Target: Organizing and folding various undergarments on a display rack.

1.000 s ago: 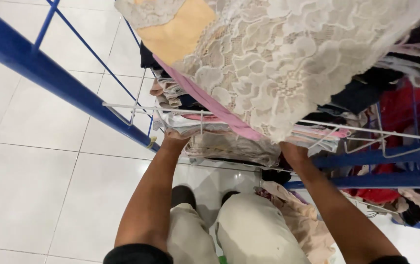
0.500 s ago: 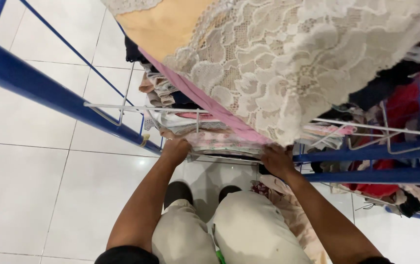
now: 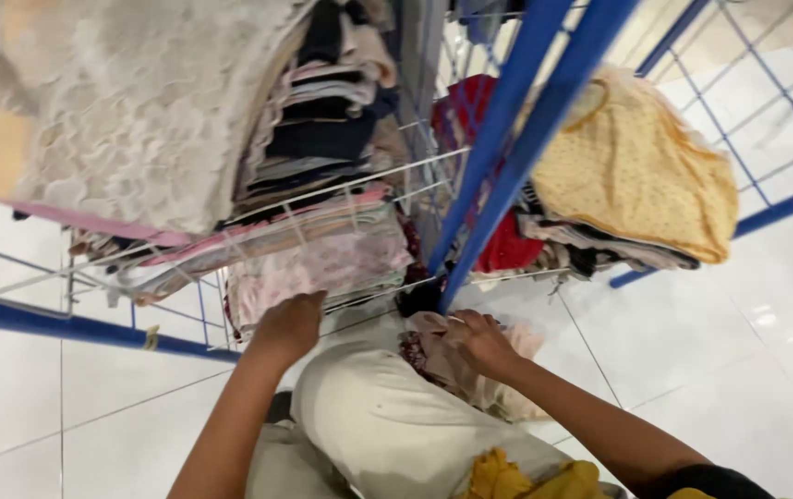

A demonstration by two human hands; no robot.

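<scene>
My left hand [image 3: 287,325] reaches up to a folded pink floral cloth [image 3: 322,263] at the bottom of a stack in a white wire basket [image 3: 258,222], with its fingers curled at the cloth's lower edge. On my lap, my right hand [image 3: 479,340] rests on a pale floral fabric [image 3: 456,370], fingers closed on it. A cream lace cloth [image 3: 128,102] hangs over the stack at upper left. My beige trousers [image 3: 387,425] fill the lower middle.
Blue metal frame bars [image 3: 516,139] cross the view, one low at the left [image 3: 54,325]. A yellow dotted garment [image 3: 636,176] lies on a second pile at right, with red cloth [image 3: 498,245] beside it. White floor tiles [image 3: 710,333] surround the rack.
The view has swung to the right, showing the second pile. My right hand has come down from the basket edge to the fabric on my lap. My left hand stays at the pink cloth.
</scene>
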